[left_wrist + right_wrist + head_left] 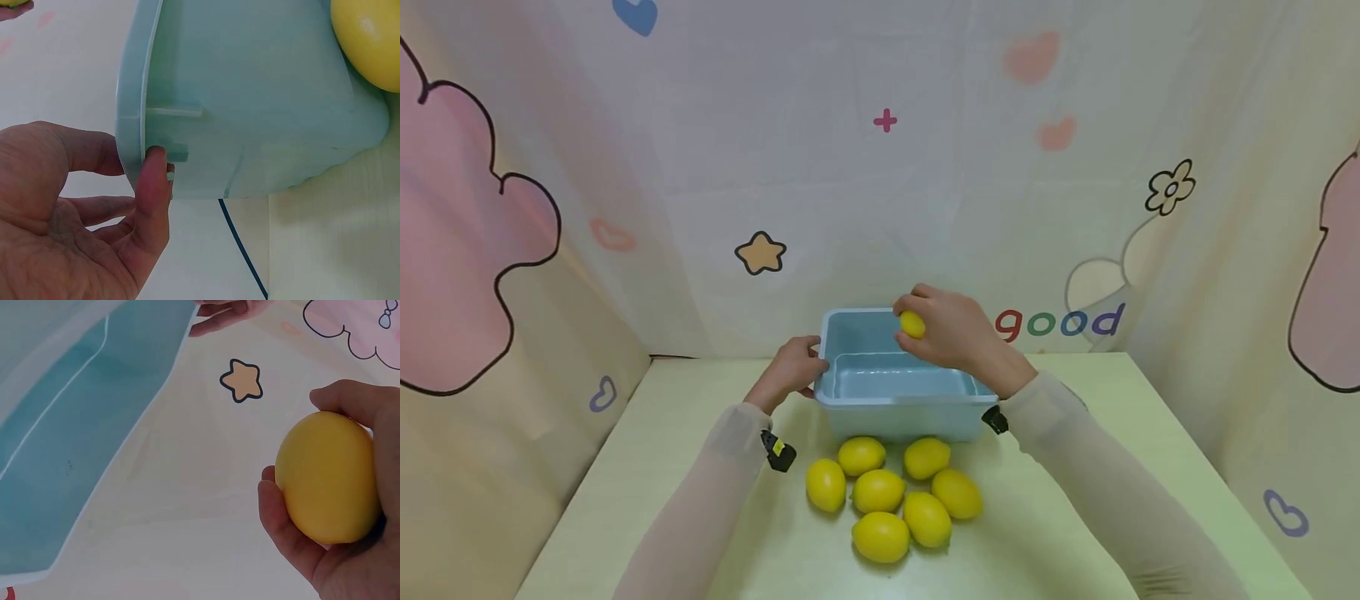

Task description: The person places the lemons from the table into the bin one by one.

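A pale printed cloth [865,208] hangs behind the light-blue tub [910,423], and a light-coloured table [662,475] lies under it. The tub stands upright, its long side toward the person. Two pale sleeves reach toward the tub, one from each side of its near front. At the tub's left end, the left hand [792,365] grips the rim, its digits bent round both sides of the edge. Above the tub's opening, the right hand [951,327] holds one yellow lemon [912,324], fingers and thumb curled about it. In front of the tub, seven more lemons [878,492] lie loosely clustered on the table. Small black devices [779,452] sit at both wrists, near the tub's ends.
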`<action>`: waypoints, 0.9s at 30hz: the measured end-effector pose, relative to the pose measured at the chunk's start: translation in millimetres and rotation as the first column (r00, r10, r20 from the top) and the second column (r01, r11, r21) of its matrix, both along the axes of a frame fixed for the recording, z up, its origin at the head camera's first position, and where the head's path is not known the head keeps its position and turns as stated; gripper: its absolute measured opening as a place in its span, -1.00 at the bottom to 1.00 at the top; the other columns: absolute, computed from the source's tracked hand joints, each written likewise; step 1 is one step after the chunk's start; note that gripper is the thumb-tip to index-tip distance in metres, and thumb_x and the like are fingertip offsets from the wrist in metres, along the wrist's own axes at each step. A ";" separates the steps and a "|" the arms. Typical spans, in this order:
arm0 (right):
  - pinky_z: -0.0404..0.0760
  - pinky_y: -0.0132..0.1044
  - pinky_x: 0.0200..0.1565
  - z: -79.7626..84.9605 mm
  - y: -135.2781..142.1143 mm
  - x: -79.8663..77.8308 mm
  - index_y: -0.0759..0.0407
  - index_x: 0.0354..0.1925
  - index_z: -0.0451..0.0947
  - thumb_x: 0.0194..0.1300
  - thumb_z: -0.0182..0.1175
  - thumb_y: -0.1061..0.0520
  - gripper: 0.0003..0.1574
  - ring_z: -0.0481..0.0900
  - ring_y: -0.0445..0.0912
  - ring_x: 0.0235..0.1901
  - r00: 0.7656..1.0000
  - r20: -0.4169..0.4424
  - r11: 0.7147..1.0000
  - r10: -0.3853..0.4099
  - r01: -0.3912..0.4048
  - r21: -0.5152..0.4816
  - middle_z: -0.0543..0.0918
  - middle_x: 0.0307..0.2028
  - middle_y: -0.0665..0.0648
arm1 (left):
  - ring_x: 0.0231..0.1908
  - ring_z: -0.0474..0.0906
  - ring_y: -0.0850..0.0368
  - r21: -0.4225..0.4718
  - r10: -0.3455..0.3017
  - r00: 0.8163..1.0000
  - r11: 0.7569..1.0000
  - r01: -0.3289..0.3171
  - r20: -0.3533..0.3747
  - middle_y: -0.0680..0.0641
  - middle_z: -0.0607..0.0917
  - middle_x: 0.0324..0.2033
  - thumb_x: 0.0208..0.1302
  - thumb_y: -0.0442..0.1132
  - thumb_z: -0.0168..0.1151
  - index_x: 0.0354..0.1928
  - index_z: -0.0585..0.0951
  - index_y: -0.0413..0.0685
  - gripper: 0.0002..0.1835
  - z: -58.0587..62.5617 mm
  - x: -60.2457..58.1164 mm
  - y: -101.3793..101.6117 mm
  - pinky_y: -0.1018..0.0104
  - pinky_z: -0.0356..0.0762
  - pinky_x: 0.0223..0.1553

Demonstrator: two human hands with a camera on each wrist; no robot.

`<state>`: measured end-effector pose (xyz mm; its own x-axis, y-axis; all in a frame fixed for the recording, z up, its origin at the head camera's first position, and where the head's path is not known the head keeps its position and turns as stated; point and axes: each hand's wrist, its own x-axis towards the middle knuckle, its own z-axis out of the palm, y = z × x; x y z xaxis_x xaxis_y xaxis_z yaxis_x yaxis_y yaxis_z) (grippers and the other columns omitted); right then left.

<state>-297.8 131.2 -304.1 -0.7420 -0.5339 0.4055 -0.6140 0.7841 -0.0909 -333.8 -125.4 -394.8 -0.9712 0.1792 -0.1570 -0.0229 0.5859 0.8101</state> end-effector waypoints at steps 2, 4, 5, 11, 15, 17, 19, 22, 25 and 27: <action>0.54 -0.29 -0.42 3.3 -3.1 -3.8 0.01 -0.07 0.63 0.23 0.24 -0.05 -0.69 0.51 -0.08 -0.41 1.000 0.015 1.000 -0.010 0.010 0.004 0.62 -0.18 0.04 | -0.17 0.66 -0.07 -0.010 0.000 1.000 1.000 0.000 -0.003 -0.31 0.59 0.09 0.32 -0.29 0.08 0.43 0.26 -0.21 -0.37 -0.1 -0.4 -0.9 0.13 0.75 -0.38; 0.55 -0.28 -0.41 6.9 -5.5 -7.5 0.02 -0.08 0.63 0.23 0.24 -0.05 -0.68 0.51 -0.07 -0.41 1.000 0.028 1.000 -0.012 0.012 0.001 0.62 -0.19 0.05 | -0.17 0.66 -0.06 -0.013 0.001 1.000 1.000 -0.001 -0.005 -0.31 0.58 0.09 0.32 -0.29 0.08 0.43 0.27 -0.20 -0.38 -0.1 -0.8 -1.1 0.10 0.75 -0.35; 0.55 -0.27 -0.40 8.4 -6.2 -9.6 0.03 -0.08 0.63 0.23 0.24 -0.05 -0.68 0.51 -0.06 -0.41 0.999 0.034 1.000 -0.014 0.014 0.000 0.62 -0.19 0.06 | -0.17 0.66 -0.06 -0.015 0.001 1.000 1.000 -0.001 -0.004 -0.31 0.58 0.08 0.32 -0.29 0.08 0.43 0.28 -0.20 -0.38 0.0 -0.9 -1.0 0.08 0.75 -0.32; 0.57 -0.24 -0.35 11.4 -4.9 -23.6 0.04 -0.04 0.63 0.24 0.22 -0.06 -0.64 0.53 -0.04 -0.36 0.996 0.061 0.997 -0.069 0.066 0.049 0.63 -0.15 0.07 | -0.14 0.65 -0.07 -0.015 0.006 1.000 1.000 -0.006 0.004 -0.31 0.57 0.09 0.32 -0.29 0.08 0.43 0.27 -0.20 -0.37 -0.4 -1.1 -0.4 0.02 0.74 -0.27; 0.59 -0.23 -0.31 10.3 -0.6 -31.8 0.02 -0.02 0.63 0.24 0.21 -0.07 -0.63 0.53 -0.03 -0.32 0.988 0.096 0.990 -0.120 0.111 0.091 0.63 -0.14 0.07 | -0.17 0.66 -0.06 -0.015 -0.001 1.000 1.000 0.001 -0.005 -0.32 0.58 0.09 0.32 -0.30 0.07 0.43 0.27 -0.21 -0.37 -1.0 -2.0 -1.5 0.11 0.75 -0.38; 0.59 -0.22 -0.30 9.2 2.0 -36.0 0.02 -0.02 0.62 0.24 0.21 -0.07 -0.63 0.53 -0.03 -0.31 0.984 0.110 0.987 -0.139 0.128 0.099 0.63 -0.14 0.07 | -0.19 0.67 -0.06 -0.011 -0.001 1.000 1.000 0.001 -0.012 -0.31 0.59 0.08 0.32 -0.30 0.07 0.43 0.28 -0.20 -0.38 -0.8 -2.2 -2.1 0.11 0.75 -0.38; 0.57 -0.22 -0.30 8.1 4.5 -40.1 0.02 -0.01 0.62 0.24 0.20 -0.07 -0.62 0.52 -0.02 -0.31 0.980 0.122 0.984 -0.155 0.142 0.104 0.63 -0.15 0.07 | -0.21 0.67 -0.06 -0.010 0.000 1.000 1.000 -0.001 -0.020 -0.31 0.60 0.06 0.31 -0.31 0.07 0.42 0.29 -0.19 -0.38 -0.9 -2.7 -2.6 0.11 0.75 -0.39; 0.56 -0.20 -0.30 6.2 8.2 -46.0 0.04 0.00 0.62 0.24 0.19 -0.07 -0.60 0.52 -0.01 -0.31 0.975 0.141 0.981 -0.174 0.158 0.116 0.62 -0.16 0.08 | -0.21 0.68 -0.06 -0.010 0.005 1.000 1.000 -0.005 -0.026 -0.31 0.61 0.06 0.31 -0.31 0.08 0.41 0.31 -0.19 -0.39 -1.5 -3.5 -3.0 0.15 0.75 -0.41; 0.56 -0.19 -0.30 4.2 11.7 -50.9 0.06 0.02 0.61 0.24 0.18 -0.07 -0.57 0.52 0.00 -0.30 0.966 0.167 0.976 -0.198 0.177 0.130 0.62 -0.14 0.09 | -0.21 0.68 -0.06 -0.009 0.007 1.000 1.000 -0.007 -0.019 -0.30 0.61 0.05 0.31 -0.31 0.08 0.41 0.31 -0.19 -0.40 -2.7 -4.1 -2.8 0.21 0.73 -0.45; 0.56 -0.19 -0.30 2.4 13.9 -54.3 0.07 0.02 0.61 0.23 0.19 -0.07 -0.57 0.52 0.00 -0.28 0.959 0.184 0.972 -0.215 0.192 0.136 0.62 -0.14 0.10 | -0.21 0.67 -0.06 -0.009 0.004 1.000 1.000 -0.004 -0.015 -0.30 0.61 0.05 0.31 -0.31 0.09 0.40 0.32 -0.20 -0.40 -3.6 -4.3 -2.6 0.22 0.73 -0.46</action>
<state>-352.1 145.1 -301.7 -0.8984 -0.3981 0.1856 -0.4196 0.9028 -0.0947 -338.1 -128.0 -398.4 -0.9742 0.1738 -0.1440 -0.0132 0.5931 0.8051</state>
